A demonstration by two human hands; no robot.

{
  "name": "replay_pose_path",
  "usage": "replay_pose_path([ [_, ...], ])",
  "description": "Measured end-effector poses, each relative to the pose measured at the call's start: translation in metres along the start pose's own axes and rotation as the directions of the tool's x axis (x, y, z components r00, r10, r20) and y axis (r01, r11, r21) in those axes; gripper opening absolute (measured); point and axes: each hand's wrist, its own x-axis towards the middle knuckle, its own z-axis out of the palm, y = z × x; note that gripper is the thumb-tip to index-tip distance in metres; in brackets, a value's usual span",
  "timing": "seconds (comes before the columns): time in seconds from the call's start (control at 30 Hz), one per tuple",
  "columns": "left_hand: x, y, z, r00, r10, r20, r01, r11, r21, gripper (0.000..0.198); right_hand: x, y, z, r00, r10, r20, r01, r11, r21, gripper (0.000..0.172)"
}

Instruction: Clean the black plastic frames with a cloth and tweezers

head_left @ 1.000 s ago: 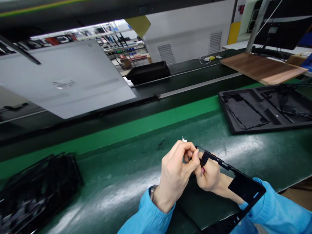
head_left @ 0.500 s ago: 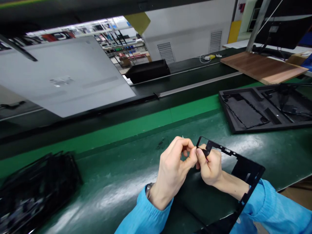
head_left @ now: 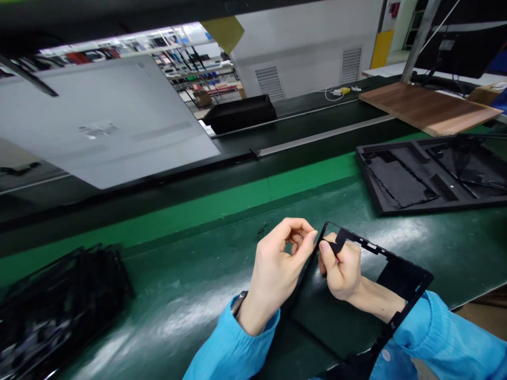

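Note:
A thin black frame with a large opening is held at a slant above the bench. My right hand comes through the opening, with the frame's near side crossing over the sleeve. Its fingers are closed on the frame by a black flap near the top left corner, thumb uppermost. Just outside the frame's left edge is my left hand, thumb and index fingertip pinched together. Whatever may be between those fingertips is too small to make out.
A black tray with thin black frames in its compartments sits at right. Black glossy parts are piled at left on the green bench. Behind are a grey panel, a black bin and a wooden board.
My left hand has drawn slightly left, its fingertips now apart from my right thumb. My right hand keeps its hold, and the frame has shifted only a little.

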Motion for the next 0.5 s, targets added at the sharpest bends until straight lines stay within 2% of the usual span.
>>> replay_pose_path([
  [0.2, -0.002, 0.004, 0.005, 0.974, 0.225, -0.011, -0.220, 0.961, 0.170, 0.013, -0.003, 0.002, 0.002, 0.999, -0.047, -0.013, 0.046, 0.997, -0.061, 0.035],
  [0.4, -0.006, 0.008, 0.007, 0.948, 0.319, -0.005, -0.308, 0.918, 0.248, 0.015, -0.005, 0.001, 0.001, 0.991, -0.136, -0.005, 0.133, 0.979, -0.157, 0.018],
  [0.5, -0.009, 0.011, 0.007, 0.943, 0.332, 0.000, -0.320, 0.907, 0.275, 0.015, -0.006, 0.002, 0.000, 0.986, -0.166, 0.012, 0.165, 0.969, -0.184, 0.017],
])
